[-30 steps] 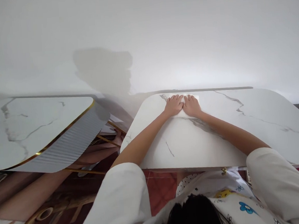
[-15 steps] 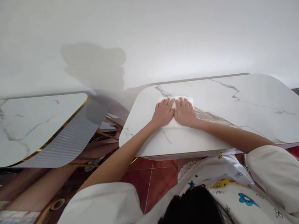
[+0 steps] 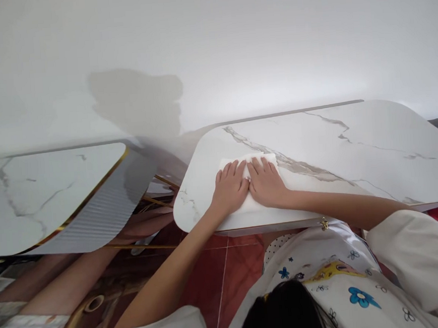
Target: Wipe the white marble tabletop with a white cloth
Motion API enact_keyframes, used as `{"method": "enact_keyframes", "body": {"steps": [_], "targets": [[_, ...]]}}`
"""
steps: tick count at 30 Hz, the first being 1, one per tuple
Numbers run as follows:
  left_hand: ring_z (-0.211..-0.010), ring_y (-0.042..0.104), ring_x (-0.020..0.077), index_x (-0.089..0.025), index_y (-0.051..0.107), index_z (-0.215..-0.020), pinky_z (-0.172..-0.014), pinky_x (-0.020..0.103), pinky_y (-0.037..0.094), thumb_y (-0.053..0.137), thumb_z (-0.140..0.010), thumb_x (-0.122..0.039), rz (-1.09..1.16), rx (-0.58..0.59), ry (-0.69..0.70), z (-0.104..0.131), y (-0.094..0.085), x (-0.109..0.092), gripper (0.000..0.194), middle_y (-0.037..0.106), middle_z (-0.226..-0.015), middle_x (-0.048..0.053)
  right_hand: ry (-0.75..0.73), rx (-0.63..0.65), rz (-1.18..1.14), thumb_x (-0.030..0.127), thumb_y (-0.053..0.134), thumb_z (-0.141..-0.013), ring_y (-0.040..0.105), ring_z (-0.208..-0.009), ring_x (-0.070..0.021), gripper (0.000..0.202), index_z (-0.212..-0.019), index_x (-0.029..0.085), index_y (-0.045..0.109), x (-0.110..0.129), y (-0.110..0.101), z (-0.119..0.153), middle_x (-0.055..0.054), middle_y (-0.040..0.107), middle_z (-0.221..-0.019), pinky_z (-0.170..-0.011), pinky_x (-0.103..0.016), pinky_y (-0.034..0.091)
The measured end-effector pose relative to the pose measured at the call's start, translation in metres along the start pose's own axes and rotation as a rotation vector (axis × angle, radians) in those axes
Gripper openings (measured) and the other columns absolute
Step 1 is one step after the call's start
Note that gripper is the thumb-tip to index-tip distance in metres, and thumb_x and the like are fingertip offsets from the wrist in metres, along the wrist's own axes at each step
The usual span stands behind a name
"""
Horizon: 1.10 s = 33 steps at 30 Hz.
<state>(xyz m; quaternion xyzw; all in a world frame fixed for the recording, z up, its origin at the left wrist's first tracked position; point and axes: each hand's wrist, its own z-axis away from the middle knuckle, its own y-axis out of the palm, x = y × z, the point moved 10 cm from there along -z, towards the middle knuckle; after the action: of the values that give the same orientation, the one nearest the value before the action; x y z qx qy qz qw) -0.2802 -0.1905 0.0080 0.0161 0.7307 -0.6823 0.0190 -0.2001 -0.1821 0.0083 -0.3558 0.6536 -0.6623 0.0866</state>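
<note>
My left hand [image 3: 229,186] lies flat on a thin white sheet [image 3: 251,205], which could be a paper towel or a cloth; I cannot tell which. Beside it, my right hand [image 3: 266,181] presses on the same sheet, palm down, fingers stretched forward. The two thumbs meet or nearly meet in the middle. Under the sheet is a white marble-patterned tabletop [image 3: 308,137] with grey-brown veins and rounded corners. Both hands are on its left half, close to the front edge. Much of the sheet is covered by the hands.
A second marble-patterned top [image 3: 60,171] with a gold edge and ribbed side stands to the left. Another person's legs [image 3: 72,276] show beneath it. A pale wall [image 3: 232,46] rises behind both tables. The floor [image 3: 227,264] has red tiles.
Both hands and the white sheet have slid toward my body and slightly left across the tabletop. More of the dark vein beyond the fingers is uncovered. The view has shifted slightly.
</note>
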Motion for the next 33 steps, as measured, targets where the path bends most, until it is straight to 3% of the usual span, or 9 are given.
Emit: {"method": "enact_keyframes", "body": {"steps": [12, 18, 22, 28, 33], "targets": [[-0.147, 0.033, 0.0290, -0.020, 0.040, -0.151, -0.119, 0.050, 0.029, 0.037, -0.093, -0.029, 0.077, 0.010, 0.010, 0.040, -0.002, -0.012, 0.059, 0.039, -0.158, 0.010, -0.015, -0.013, -0.028, 0.028, 0.035, -0.097, 0.024, -0.149, -0.0367, 0.058, -0.151, 0.007, 0.039, 0.012, 0.002, 0.041, -0.016, 0.030, -0.161, -0.120, -0.055, 0.024], [-0.146, 0.035, 0.0250, -0.029, 0.044, -0.148, -0.119, 0.051, 0.031, 0.040, -0.092, -0.028, 0.188, -0.055, -0.018, 0.059, -0.005, -0.011, 0.056, 0.042, -0.156, 0.003, 0.026, -0.045, -0.033, 0.029, 0.034, -0.097, 0.025, -0.149, -0.0356, 0.058, -0.152, 0.010, 0.040, 0.014, 0.003, 0.057, -0.015, 0.030, -0.161, -0.119, -0.056, 0.026], [-0.146, 0.035, 0.0234, -0.034, 0.047, -0.145, -0.120, 0.050, 0.030, 0.039, -0.092, -0.031, 0.230, -0.080, -0.072, 0.064, -0.006, -0.009, 0.053, 0.043, -0.156, -0.001, 0.037, -0.049, -0.042, 0.030, 0.032, -0.097, 0.028, -0.149, -0.0328, 0.056, -0.151, 0.016, 0.041, 0.012, 0.002, 0.058, -0.011, 0.031, -0.161, -0.118, -0.056, 0.029], [-0.146, 0.034, 0.0256, -0.025, 0.048, -0.144, -0.121, 0.049, 0.028, 0.038, -0.093, -0.032, 0.186, -0.025, -0.110, 0.063, -0.006, -0.017, 0.052, 0.044, -0.155, 0.003, 0.032, -0.042, -0.058, 0.031, 0.034, -0.097, 0.027, -0.149, -0.0306, 0.054, -0.149, 0.018, 0.045, 0.006, 0.002, 0.060, -0.009, 0.034, -0.160, -0.118, -0.054, 0.029], [-0.146, 0.035, 0.0266, -0.028, 0.049, -0.143, -0.120, 0.049, 0.029, 0.037, -0.094, -0.033, 0.181, -0.052, -0.134, 0.066, -0.008, -0.027, 0.051, 0.044, -0.155, 0.003, 0.004, -0.074, -0.065, 0.029, 0.033, -0.096, 0.030, -0.148, -0.0290, 0.054, -0.148, 0.022, 0.047, 0.000, -0.004, 0.067, -0.007, 0.037, -0.159, -0.117, -0.055, 0.031]]}}
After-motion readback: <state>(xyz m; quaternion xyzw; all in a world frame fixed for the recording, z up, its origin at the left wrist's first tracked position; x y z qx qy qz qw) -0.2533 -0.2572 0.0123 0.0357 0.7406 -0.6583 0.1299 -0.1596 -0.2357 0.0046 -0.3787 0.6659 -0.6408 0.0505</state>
